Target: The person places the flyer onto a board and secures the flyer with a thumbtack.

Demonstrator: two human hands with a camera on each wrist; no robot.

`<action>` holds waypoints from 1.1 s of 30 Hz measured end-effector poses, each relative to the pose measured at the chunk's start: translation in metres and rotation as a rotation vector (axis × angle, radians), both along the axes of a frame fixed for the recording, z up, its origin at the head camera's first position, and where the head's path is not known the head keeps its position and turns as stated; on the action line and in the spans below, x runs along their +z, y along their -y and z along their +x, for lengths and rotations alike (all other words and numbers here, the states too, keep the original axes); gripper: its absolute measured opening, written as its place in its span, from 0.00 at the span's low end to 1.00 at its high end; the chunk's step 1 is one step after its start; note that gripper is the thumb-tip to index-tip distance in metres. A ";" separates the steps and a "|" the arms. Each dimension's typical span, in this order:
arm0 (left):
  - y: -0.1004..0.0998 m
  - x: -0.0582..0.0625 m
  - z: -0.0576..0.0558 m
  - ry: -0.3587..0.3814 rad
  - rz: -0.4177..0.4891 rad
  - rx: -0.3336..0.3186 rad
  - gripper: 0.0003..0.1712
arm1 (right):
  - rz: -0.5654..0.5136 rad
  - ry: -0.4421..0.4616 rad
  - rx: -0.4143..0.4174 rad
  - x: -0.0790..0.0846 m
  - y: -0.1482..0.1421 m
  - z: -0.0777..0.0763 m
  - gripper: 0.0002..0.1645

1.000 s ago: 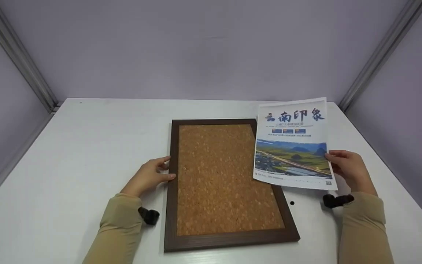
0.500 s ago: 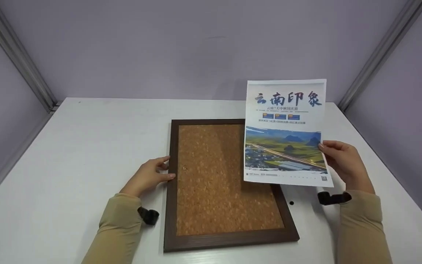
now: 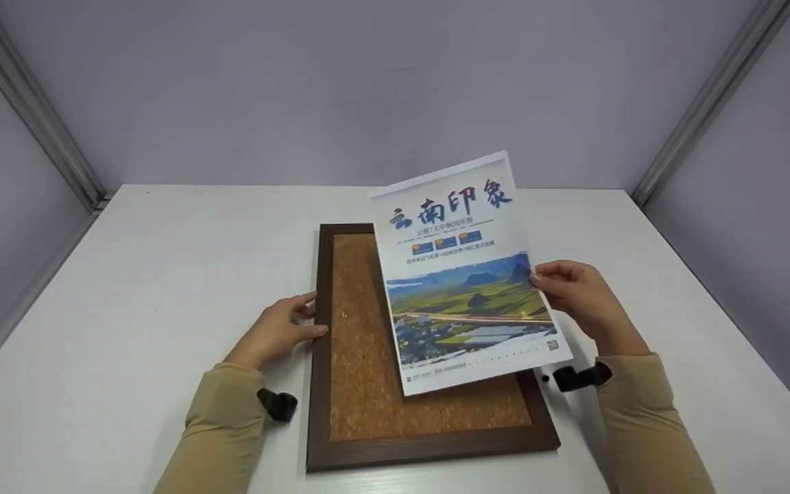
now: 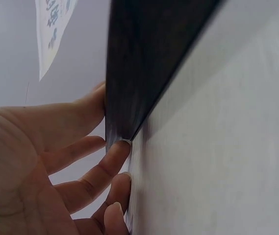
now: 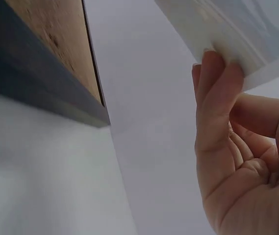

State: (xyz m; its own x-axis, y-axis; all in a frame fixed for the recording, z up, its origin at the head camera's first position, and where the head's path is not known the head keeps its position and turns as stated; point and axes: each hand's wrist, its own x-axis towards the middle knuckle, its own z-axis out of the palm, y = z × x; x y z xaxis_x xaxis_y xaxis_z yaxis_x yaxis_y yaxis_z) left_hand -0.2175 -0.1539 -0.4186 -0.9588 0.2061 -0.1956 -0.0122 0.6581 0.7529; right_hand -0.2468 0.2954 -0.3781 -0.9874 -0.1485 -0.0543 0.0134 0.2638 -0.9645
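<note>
A cork board [image 3: 367,391] with a dark brown frame lies on the white table in the head view. My left hand [image 3: 275,333] holds its left side; the thumb lies over the frame's edge. In the left wrist view, bent fingers [image 4: 97,181] touch the frame's outer side [image 4: 134,68]. My right hand [image 3: 583,298] pinches the right edge of a printed poster [image 3: 467,274] with a landscape picture. The poster is tilted above the board and hides much of the cork. In the right wrist view, the fingertips [image 5: 213,68] press against the back of the poster [image 5: 257,34].
A small black dot-like thing [image 3: 545,378] lies on the table [image 3: 182,274] right of the board. Pale walls [image 3: 395,89] stand behind and at both sides, with metal posts [image 3: 717,96] at the corners. A black wrist device [image 3: 580,376] sits at each sleeve.
My right hand has carried the poster leftward from the board's right side to over its middle, and the poster has tilted. The left hand and the board have stayed in place.
</note>
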 end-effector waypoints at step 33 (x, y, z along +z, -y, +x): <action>-0.014 0.000 -0.031 -0.028 0.015 -0.088 0.39 | 0.274 0.150 0.136 -0.010 0.027 0.003 0.25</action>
